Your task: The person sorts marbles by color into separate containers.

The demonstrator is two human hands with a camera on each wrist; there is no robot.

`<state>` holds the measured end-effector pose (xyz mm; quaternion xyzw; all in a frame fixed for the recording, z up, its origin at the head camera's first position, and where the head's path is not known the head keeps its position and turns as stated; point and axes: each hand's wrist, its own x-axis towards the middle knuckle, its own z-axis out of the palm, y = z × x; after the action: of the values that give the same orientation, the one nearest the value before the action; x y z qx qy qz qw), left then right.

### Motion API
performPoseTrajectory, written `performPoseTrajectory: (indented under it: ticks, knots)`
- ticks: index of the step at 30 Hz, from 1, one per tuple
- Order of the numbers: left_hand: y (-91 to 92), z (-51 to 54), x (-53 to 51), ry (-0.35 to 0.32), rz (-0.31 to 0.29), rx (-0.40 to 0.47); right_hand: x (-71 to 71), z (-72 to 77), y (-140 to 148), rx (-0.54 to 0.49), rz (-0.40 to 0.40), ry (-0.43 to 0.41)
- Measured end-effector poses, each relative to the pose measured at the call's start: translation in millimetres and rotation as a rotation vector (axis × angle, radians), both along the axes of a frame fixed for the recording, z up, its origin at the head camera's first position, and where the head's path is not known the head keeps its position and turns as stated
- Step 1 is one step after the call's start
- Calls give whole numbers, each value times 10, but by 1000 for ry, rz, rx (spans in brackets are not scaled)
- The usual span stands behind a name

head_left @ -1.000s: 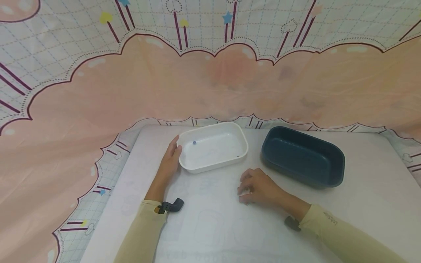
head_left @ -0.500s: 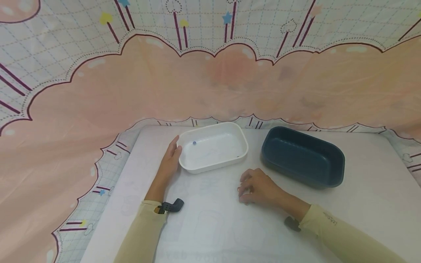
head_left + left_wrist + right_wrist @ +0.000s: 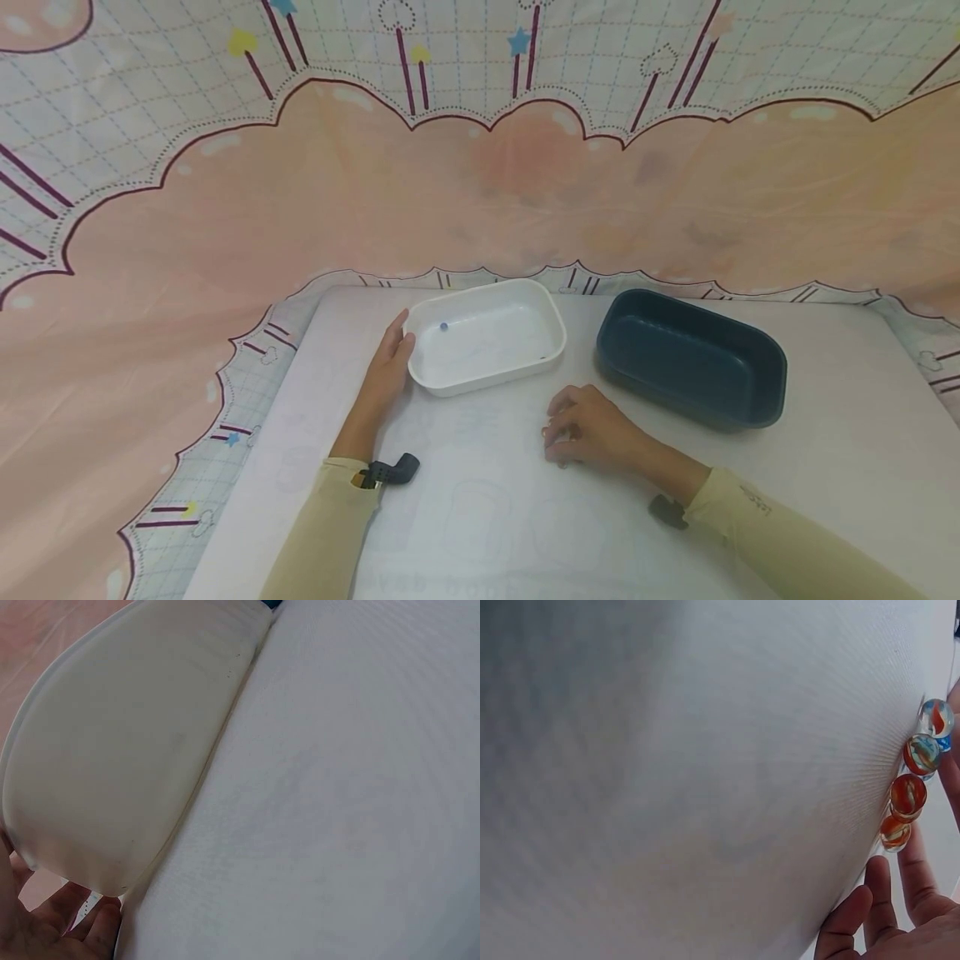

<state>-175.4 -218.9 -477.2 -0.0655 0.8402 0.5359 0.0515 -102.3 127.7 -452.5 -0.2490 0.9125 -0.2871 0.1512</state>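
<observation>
In the head view my left hand (image 3: 386, 367) holds the left end of a shallow white tray (image 3: 480, 387), with the thumb at its rim. The left wrist view shows the tray's pale outer side (image 3: 112, 765) and fingers (image 3: 60, 907) bent at its end. A tiny blue bead (image 3: 443, 327) lies inside the tray. My right hand (image 3: 592, 429) is low over the table in front of the trays, fingers curled around several glass marbles (image 3: 909, 795) in a row. These have orange, red and blue swirls; from above, the hand mostly hides them.
To the right of the white tray stands a deep dark blue tray (image 3: 690, 358), angled. Both sit on a white tabletop (image 3: 465, 500). A patterned peach and white cloth (image 3: 450, 192) hangs behind the table and along its left side.
</observation>
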Motion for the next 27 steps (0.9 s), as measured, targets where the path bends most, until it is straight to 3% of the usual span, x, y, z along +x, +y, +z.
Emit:
performPoseTrajectory:
  ticks: [6,18,27]
  knots:
    - [4,10,11,2,-3,4,-5,15,7,-22,-2,-16]
    - [16,22,15,-18,10,20,-36,56,-7,-58,-74,-127]
    - [21,27,9,-12,6,4,-62,74,-15,-106,-105,-150]
